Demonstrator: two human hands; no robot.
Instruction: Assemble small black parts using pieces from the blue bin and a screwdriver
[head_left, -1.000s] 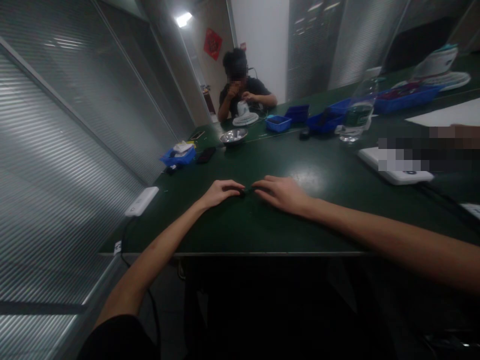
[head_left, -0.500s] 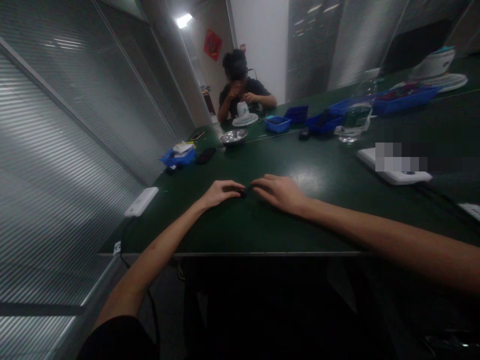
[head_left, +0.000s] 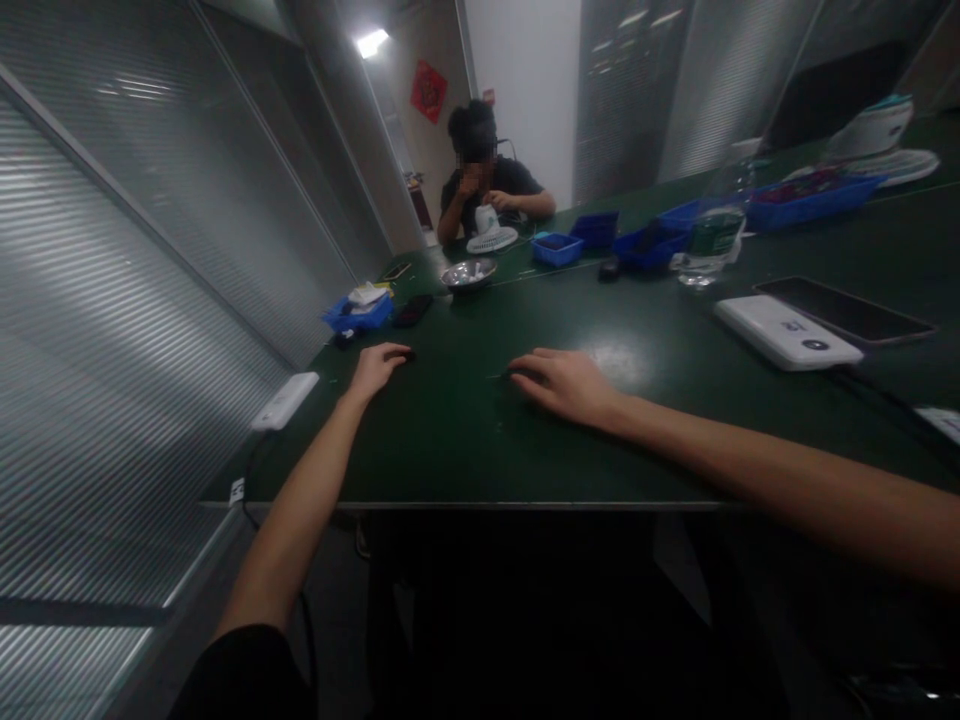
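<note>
Small dark part (head_left: pixel 410 355): loc. & status?

At L hand fingertips, close over the green table (head_left: pixel 450 450); contact w/ top unclear. Shape N/A, too blurred.

Run L to R. Hazards?

Far L: white box (head_left: pixel 286 400), blk cable (head_left: pixel 259 470) drooping past table edge near L arm (head_left: pixel 300 520). Snag risk if arm swings out; box could get dragged.

L hand (head_left: pixel 373 370)?

Thumb & fingers nearly closed, part pinched at tips. Risk: slip; cause: small grip area. Dark on dark green = low contrast, easily lost if dropped.

R hand (head_left: pixel 566 385)?

Curled, partly open, low at tabletop. Small dark item (head_left: pixel 511 373) by fingertips; can't tell if gripped. Risk: brushed away if hand shifts w/o firm hold.

Far R?

Bottle (head_left: pixel 711 245), upright, well beyond R hand; then second white box (head_left: pixel 791 335), dark phone (head_left: pixel 844 308) just behind. Wide R arm (head_left: pixel 720 445) sweep may shove box; bottle tip-over less likely.
</note>
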